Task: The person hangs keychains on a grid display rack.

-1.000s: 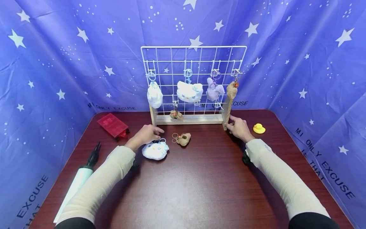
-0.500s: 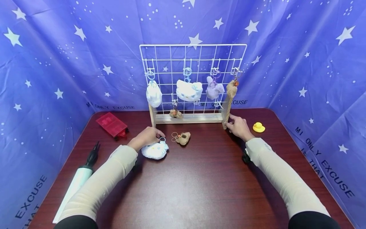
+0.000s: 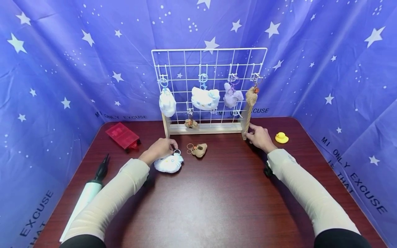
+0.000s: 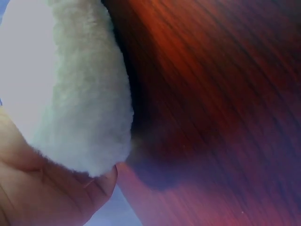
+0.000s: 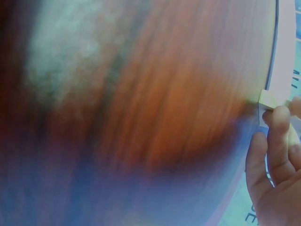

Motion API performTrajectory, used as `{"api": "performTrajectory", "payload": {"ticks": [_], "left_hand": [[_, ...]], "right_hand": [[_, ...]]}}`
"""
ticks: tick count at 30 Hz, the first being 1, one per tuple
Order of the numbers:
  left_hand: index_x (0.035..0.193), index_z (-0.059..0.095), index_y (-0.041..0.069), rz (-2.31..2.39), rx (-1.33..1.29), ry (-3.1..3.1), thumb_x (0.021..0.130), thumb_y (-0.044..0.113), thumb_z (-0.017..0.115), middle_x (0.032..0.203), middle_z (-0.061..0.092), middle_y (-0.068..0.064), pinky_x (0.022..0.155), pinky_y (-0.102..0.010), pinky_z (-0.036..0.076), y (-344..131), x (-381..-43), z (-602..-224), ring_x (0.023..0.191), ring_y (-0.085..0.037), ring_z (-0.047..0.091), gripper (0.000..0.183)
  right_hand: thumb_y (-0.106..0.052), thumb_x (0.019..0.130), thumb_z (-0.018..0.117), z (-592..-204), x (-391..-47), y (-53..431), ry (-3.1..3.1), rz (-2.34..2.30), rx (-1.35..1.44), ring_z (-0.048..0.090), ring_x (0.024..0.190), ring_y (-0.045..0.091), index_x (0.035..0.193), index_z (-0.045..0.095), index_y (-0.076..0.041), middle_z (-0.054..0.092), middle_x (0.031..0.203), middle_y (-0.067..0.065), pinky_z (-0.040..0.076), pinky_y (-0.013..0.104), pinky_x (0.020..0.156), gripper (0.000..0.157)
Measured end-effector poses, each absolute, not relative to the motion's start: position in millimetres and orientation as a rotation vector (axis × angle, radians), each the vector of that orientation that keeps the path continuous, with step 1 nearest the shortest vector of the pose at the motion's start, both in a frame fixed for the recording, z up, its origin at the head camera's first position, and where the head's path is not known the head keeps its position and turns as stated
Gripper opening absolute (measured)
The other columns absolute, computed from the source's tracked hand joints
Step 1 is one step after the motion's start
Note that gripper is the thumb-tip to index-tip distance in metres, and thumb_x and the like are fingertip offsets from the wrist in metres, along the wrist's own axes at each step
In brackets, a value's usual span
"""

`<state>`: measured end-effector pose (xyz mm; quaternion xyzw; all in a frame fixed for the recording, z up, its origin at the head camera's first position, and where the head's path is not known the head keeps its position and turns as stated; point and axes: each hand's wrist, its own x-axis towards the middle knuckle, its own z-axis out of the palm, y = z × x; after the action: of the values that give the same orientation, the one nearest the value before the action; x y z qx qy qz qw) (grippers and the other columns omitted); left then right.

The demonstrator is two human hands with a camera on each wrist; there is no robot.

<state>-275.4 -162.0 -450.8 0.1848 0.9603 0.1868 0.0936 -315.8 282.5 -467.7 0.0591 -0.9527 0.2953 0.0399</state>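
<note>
At the left of the table, my left hand (image 3: pixel 161 148) pinches the upper part of a white plush keychain (image 3: pixel 168 164), close to its metal rings. This plush fills much of the left wrist view, with my fingers (image 4: pixel 101 186) against its edge; some fingertips are hidden. My right hand (image 3: pixel 260 138) grips the right wooden post (image 3: pixel 246 125) of a white wire grid rack (image 3: pixel 217 51). In the right wrist view my fingers (image 5: pixel 281 127) meet the post's wooden foot (image 5: pixel 266 99). A brown plush keychain (image 3: pixel 200 150) lies on the table between my hands.
Several plush keychains hang from hooks on the grid, among them a white cat face (image 3: pixel 205 99) and a purple one (image 3: pixel 232 96). A red plastic box (image 3: pixel 122 136) and a hand pump (image 3: pixel 85 198) lie left. A yellow rubber duck (image 3: pixel 281 137) stands right.
My left hand's fingers have curled in from a straighter reach and closed by the white plush keychain's rings. The right hand stays at the rack post.
</note>
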Motion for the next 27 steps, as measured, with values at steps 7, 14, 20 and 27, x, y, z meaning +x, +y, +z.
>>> {"api": "performTrajectory", "payload": {"ticks": [7,14,20,27], "left_hand": [[0.118,0.076,0.02,0.487,0.58,2.826,0.085,0.007,0.069,0.095,0.077,-0.004,0.077,-0.035,0.057,-162.0,-276.6,-448.7,0.091,-0.02,0.07,0.037],[0.098,0.077,0.02,0.499,0.583,2.852,0.084,0.006,0.07,0.086,0.074,0.002,0.075,-0.031,0.054,-158.8,-276.4,-447.8,0.084,-0.016,0.067,0.021],[0.086,0.071,0.018,0.508,0.598,2.898,0.084,0.005,0.069,0.08,0.071,0.003,0.072,-0.031,0.053,-158.6,-274.2,-448.6,0.078,-0.016,0.064,0.014],[0.086,0.072,0.013,0.571,0.621,2.909,0.085,0.01,0.071,0.075,0.072,0.003,0.075,-0.033,0.052,-163.1,-273.9,-445.6,0.074,-0.015,0.062,0.003]], "right_hand": [[-0.028,0.097,0.068,-466.1,-315.6,282.9,-2.923,0.897,0.183,0.068,0.059,0.01,0.154,0.044,-0.007,0.079,0.089,0.013,0.059,0.046,0.079,0.066],[-0.028,0.097,0.068,-466.9,-315.7,282.0,-2.921,0.91,0.179,0.068,0.059,0.01,0.154,0.043,-0.006,0.079,0.089,0.013,0.058,0.046,0.079,0.065],[-0.027,0.097,0.068,-468.1,-316.0,282.9,-2.925,0.912,0.183,0.069,0.059,0.011,0.154,0.043,-0.005,0.079,0.09,0.014,0.059,0.047,0.08,0.066],[-0.027,0.097,0.069,-468.1,-315.2,283.9,-2.917,0.905,0.187,0.069,0.059,0.011,0.153,0.044,-0.006,0.079,0.09,0.014,0.059,0.048,0.081,0.065]]}}
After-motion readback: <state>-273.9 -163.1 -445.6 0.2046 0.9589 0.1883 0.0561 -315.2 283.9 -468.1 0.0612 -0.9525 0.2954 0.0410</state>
